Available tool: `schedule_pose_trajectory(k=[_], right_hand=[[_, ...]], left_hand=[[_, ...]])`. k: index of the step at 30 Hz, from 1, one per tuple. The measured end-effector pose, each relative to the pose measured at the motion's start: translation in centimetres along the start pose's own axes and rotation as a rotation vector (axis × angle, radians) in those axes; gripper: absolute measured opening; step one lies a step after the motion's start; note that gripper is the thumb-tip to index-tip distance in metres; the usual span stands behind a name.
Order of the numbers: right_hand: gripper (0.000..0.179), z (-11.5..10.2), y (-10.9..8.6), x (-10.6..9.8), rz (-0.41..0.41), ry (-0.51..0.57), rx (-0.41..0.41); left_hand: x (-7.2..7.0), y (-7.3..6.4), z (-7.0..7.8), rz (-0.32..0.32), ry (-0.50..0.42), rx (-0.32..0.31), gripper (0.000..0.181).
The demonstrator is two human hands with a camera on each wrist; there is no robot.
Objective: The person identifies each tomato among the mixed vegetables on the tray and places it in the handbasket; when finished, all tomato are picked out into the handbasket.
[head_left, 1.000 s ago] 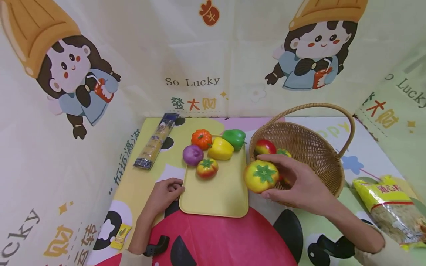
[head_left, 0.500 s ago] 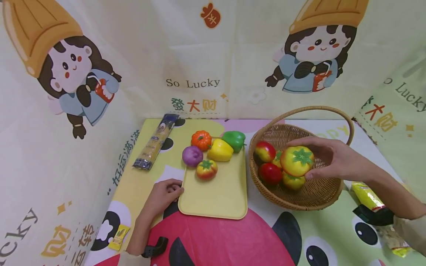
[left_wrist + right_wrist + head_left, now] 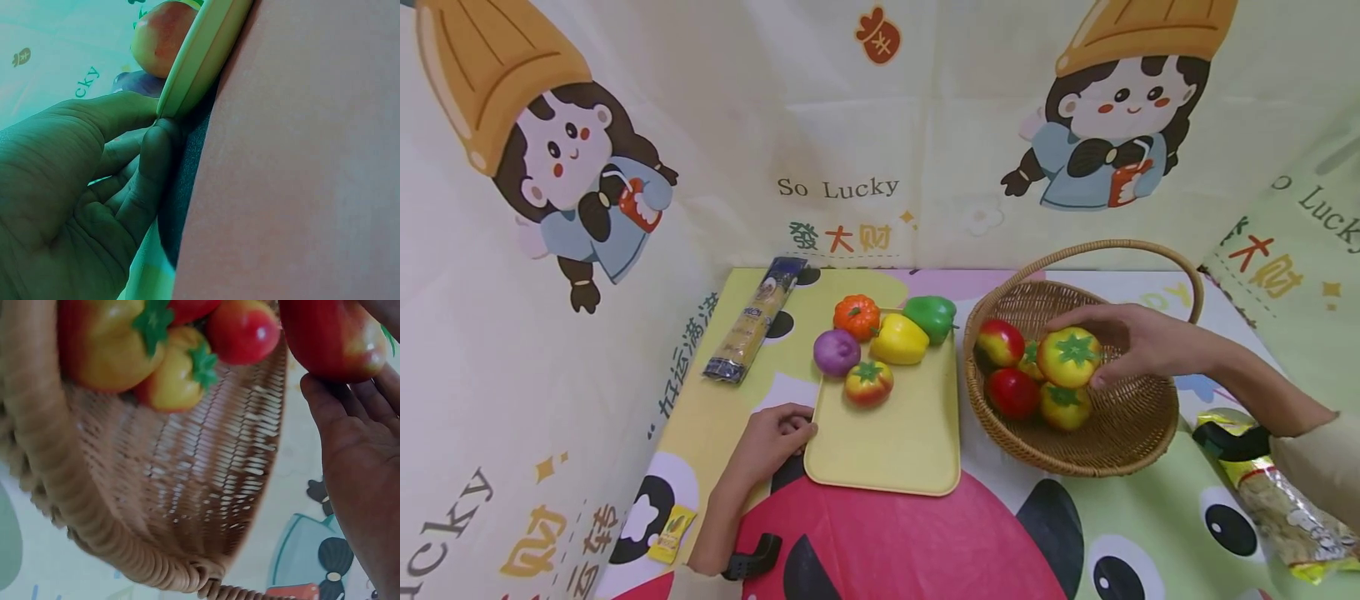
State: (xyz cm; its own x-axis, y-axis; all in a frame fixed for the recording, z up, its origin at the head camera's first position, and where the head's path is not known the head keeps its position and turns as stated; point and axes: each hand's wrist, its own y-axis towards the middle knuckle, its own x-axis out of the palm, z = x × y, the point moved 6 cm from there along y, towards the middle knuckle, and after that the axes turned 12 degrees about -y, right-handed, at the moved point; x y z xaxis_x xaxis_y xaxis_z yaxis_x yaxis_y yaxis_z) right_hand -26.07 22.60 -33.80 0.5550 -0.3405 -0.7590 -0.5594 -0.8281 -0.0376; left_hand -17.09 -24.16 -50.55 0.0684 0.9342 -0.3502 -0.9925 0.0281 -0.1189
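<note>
My right hand (image 3: 1138,340) grips a yellow-and-red toy tomato (image 3: 1070,357) with a green leafy top, holding it over the wicker basket (image 3: 1120,437). In the right wrist view, the thumb and fingers wrap the toy tomato (image 3: 334,340). Lying in the basket are a similar tomato (image 3: 1064,408), a red fruit (image 3: 1013,393), a red-yellow fruit (image 3: 1001,342) and a partly hidden yellow one. My left hand (image 3: 771,440) pinches the left rim of a pale yellow tray (image 3: 883,454); thumb and fingers meet at that rim (image 3: 194,69) in the left wrist view.
On or beside the tray are an orange pumpkin (image 3: 856,317), a purple vegetable (image 3: 837,352), a yellow pepper (image 3: 899,339), a green pepper (image 3: 930,318) and a small tomato (image 3: 868,384). A noodle packet (image 3: 756,321) lies left, a yellow bag (image 3: 1285,517) right. The basket handle (image 3: 1108,244) arches up.
My right hand has carried the toy tomato rightward from the tray side to over the basket, then slightly lower. My left hand has stayed at the tray's rim.
</note>
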Motion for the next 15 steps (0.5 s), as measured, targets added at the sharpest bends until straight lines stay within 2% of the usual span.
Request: schedule_pose_trajectory(k=[7, 15], right_hand=[[0.071, 2.3, 0.9, 0.4, -0.084, 0.006, 0.077], [0.07, 3.7, 1.7, 0.8, -0.135, 0.005, 0.07]], left_hand=[[0.1, 0.0, 0.1, 0.0, -0.001, 0.003, 0.025], [0.0, 0.0, 0.2, 0.008, 0.007, 0.0, 0.026]])
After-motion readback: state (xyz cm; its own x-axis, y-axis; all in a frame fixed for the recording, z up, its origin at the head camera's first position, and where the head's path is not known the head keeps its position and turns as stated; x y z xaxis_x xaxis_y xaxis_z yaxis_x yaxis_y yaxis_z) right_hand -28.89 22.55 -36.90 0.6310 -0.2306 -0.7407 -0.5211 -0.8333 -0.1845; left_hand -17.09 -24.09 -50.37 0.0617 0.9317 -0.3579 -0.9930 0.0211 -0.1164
